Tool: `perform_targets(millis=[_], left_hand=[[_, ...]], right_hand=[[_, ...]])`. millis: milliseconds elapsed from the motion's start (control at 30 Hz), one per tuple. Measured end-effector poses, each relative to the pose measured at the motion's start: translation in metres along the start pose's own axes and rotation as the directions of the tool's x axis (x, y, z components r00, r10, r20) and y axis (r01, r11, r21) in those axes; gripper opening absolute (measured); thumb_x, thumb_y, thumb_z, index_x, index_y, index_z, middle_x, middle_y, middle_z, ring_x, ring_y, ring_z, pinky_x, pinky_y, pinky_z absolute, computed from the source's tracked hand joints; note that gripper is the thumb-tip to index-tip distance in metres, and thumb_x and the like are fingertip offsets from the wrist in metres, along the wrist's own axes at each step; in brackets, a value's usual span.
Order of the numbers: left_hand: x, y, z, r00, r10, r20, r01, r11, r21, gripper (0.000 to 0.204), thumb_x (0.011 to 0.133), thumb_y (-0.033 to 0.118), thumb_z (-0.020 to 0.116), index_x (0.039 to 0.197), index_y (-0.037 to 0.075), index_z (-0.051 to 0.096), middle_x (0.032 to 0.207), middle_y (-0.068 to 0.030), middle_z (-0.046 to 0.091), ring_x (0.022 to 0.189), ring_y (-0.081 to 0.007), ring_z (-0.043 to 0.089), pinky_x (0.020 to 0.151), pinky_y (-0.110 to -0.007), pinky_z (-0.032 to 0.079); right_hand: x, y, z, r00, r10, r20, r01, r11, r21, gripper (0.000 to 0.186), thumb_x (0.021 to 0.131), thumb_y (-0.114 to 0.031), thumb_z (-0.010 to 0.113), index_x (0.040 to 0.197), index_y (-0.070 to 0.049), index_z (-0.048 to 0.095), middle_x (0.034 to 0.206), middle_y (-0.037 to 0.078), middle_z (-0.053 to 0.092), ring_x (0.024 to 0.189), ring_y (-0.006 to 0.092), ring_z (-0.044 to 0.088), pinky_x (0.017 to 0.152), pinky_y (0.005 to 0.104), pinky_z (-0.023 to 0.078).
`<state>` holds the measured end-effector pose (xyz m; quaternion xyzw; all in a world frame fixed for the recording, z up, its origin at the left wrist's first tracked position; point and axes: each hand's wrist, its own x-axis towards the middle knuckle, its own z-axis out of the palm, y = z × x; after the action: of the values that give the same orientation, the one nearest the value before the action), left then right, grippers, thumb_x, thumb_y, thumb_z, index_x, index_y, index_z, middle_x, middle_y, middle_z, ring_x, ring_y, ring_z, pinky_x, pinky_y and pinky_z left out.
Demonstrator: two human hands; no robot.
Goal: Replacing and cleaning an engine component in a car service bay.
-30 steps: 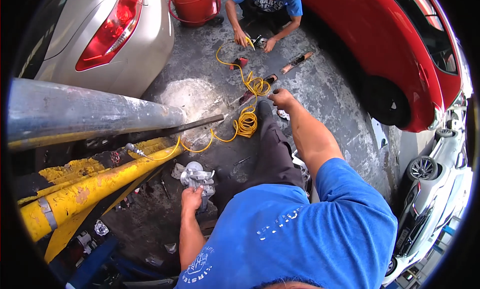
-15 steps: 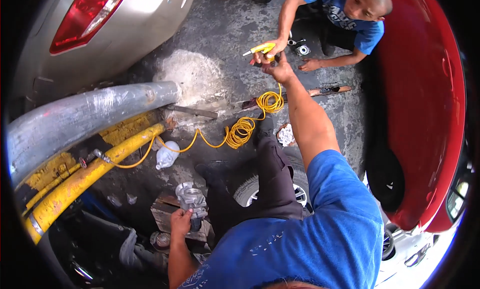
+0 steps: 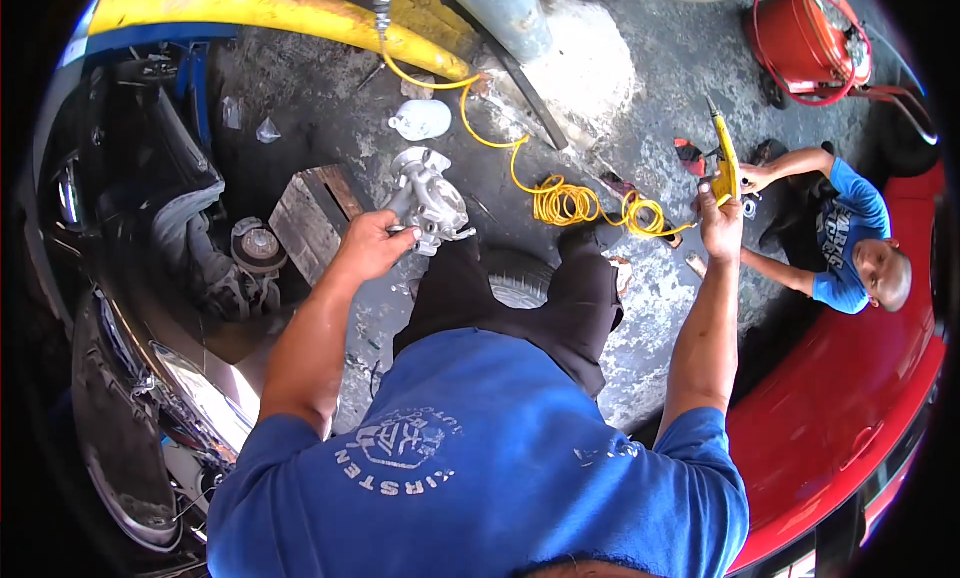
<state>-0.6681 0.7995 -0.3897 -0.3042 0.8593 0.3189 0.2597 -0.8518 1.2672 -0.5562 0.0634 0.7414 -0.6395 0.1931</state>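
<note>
Dull cast-metal housing point(image 3: 434, 202) at eleven o'clock, smooth blow gun point(image 3: 727, 168) at two, glossy car point(image 3: 830, 408) at four, rough wooden block point(image 3: 306, 221) at ten.

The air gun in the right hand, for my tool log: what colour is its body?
The air gun has a yellow body, shown in the head view.

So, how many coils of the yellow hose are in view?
2. The left coil lies just above the picture's middle; the right coil lies beside it, nearer the right hand, which holds the yellow air gun.
</note>
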Motion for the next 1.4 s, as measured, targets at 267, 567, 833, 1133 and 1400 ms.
perform_targets(millis=[267,567,833,1133,1400], left_hand=[[-0.036,-0.088,-0.093,0.785,0.578,-0.223,-0.500,0.804,0.322,0.031,0.076,0.024,0.078,0.065,0.004,0.057,0.061,-0.0115,0.055,0.058,-0.0279,0.059,0.055,-0.042,0.046],[-0.067,-0.193,-0.154,0.920,-0.075,-0.385,-0.099,0.905,-0.414,0.026,0.083,0.021,0.070,0.068,0.003,0.058,0.062,-0.0044,0.058,0.053,-0.0156,0.055,0.049,-0.032,0.043],[-0.091,-0.267,-0.138,0.836,-0.425,-0.348,-0.453,-0.175,-0.874,0.034,0.086,0.033,0.067,0.062,0.018,0.048,0.055,0.0064,0.042,0.046,-0.0052,0.038,0.041,-0.023,0.031],[-0.140,-0.271,-0.121,0.907,-0.235,-0.350,-0.410,-0.302,-0.860,0.039,0.087,0.036,0.067,0.059,0.017,0.047,0.052,0.0051,0.044,0.041,-0.0051,0.042,0.036,-0.018,0.034],[-0.146,-0.264,-0.116,0.931,-0.229,-0.283,-0.332,-0.215,-0.918,0.034,0.088,0.032,0.065,0.063,0.015,0.051,0.054,0.0066,0.046,0.042,-0.0037,0.043,0.036,-0.018,0.036]], right_hand=[[-0.058,-0.210,0.166,0.745,-0.563,0.358,0.654,0.723,-0.223,0.046,0.080,0.007,0.055,0.126,0.003,0.053,0.116,0.019,0.056,0.089,0.0277,0.064,0.079,0.0343,0.051],[-0.095,-0.289,0.364,0.251,0.021,0.968,0.286,0.954,-0.095,0.064,0.088,-0.001,0.059,0.147,-0.005,0.036,0.124,0.010,0.061,0.110,0.0161,0.056,0.093,0.0312,0.045],[-0.112,-0.295,0.414,0.072,-0.109,0.991,0.484,0.873,0.061,0.069,0.082,0.006,0.059,0.146,-0.005,0.036,0.144,0.020,0.046,0.128,0.0290,0.051,0.103,0.0363,0.044],[-0.133,-0.294,0.447,0.122,0.068,0.990,0.533,0.837,-0.123,0.064,0.083,0.005,0.053,0.145,-0.008,0.039,0.108,0.013,0.064,0.081,0.0191,0.065,0.079,0.0344,0.052],[-0.141,-0.274,0.465,0.042,-0.149,0.988,0.589,0.802,0.097,0.053,0.083,-0.006,0.056,0.135,-0.007,0.047,0.113,0.018,0.064,0.104,0.0291,0.062,0.091,0.0372,0.047]])
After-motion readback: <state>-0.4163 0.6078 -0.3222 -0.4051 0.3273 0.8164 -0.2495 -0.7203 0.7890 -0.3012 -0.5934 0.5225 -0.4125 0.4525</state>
